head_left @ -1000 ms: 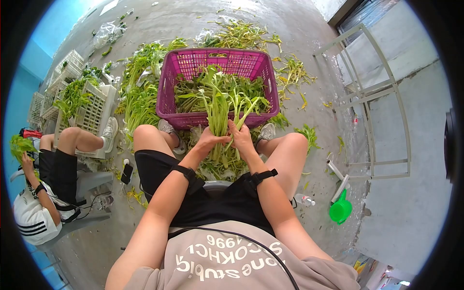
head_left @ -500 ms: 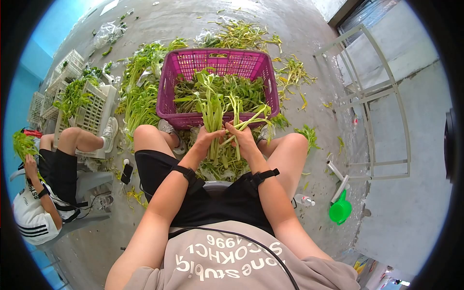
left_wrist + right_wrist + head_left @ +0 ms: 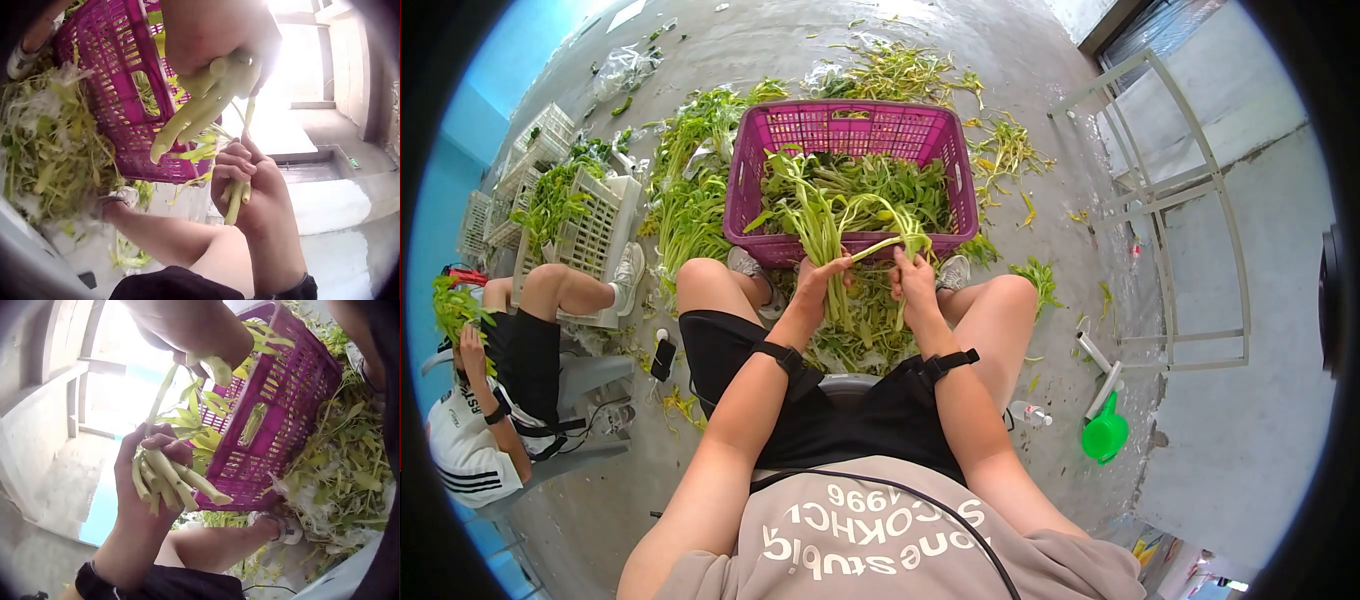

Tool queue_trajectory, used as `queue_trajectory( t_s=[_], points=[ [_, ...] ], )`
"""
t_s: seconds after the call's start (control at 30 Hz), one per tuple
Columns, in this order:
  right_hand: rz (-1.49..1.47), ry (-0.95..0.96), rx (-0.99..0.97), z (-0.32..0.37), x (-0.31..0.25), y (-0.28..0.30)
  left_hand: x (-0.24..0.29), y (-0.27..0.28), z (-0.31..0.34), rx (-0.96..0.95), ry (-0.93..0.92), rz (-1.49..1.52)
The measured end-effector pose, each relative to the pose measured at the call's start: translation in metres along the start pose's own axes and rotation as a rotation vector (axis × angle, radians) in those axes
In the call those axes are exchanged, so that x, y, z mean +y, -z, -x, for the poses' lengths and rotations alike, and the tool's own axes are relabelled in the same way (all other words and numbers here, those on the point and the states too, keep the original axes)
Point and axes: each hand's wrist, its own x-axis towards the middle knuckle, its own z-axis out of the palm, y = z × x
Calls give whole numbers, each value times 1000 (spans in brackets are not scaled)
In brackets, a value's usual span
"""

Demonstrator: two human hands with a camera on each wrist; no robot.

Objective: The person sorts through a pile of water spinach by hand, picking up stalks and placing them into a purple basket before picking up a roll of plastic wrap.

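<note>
In the head view my left hand (image 3: 817, 284) grips a bunch of green stalks (image 3: 824, 236) just outside the near rim of the purple crate (image 3: 745, 240). My right hand (image 3: 915, 284), a little to the right, holds a smaller bundle (image 3: 913, 240) whose tops bend over. One pale stem (image 3: 874, 249) spans between the hands. The left wrist view shows the right hand (image 3: 259, 200) with fingers curled round cut stem ends (image 3: 235, 203). Thick stem ends (image 3: 169, 478) stick out of the left hand (image 3: 134, 506) in the right wrist view.
Leafy greens (image 3: 855, 340) lie between the feet, with more greens (image 3: 690, 215) left of the crate. Another person (image 3: 475, 430) sits at the left beside pale crates (image 3: 590, 225). A metal frame (image 3: 1225, 240), green scoop (image 3: 1105, 432) and bottle (image 3: 1030, 413) are at right.
My hands have moved apart, the left one leftward and the right one slightly right. The stalks tilt left, and the right-hand bundle now bends over. The seated person's greens have shifted slightly.
</note>
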Motion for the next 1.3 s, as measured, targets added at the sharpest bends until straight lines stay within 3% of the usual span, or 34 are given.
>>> queue_trajectory(
  t_s=[0.17,0.33,0.6,0.7,0.77,0.87,1.13,1.3],
  points=[
    [-146,122,221,-10,-9,13,3,-1,1,16,-18,-29],
    [-276,115,404,-16,-18,29,26,11,-1,22,-103,19],
    [-465,243,666,-23,-24,45,28,33,-11,78,-319,401],
    [-471,167,555,-18,-27,40,23,36,-14,104,-293,430],
    [-457,146,209,-17,-19,30,16,28,-13,88,-252,397],
    [-366,106,65,-3,-9,6,16,12,-3,42,-164,221],
    [-366,26,-145,16,-10,-8,1,-6,1,-16,-8,-20],
    [-279,8,-288,19,-10,-12,-3,-9,2,-39,28,14]
  ],
)
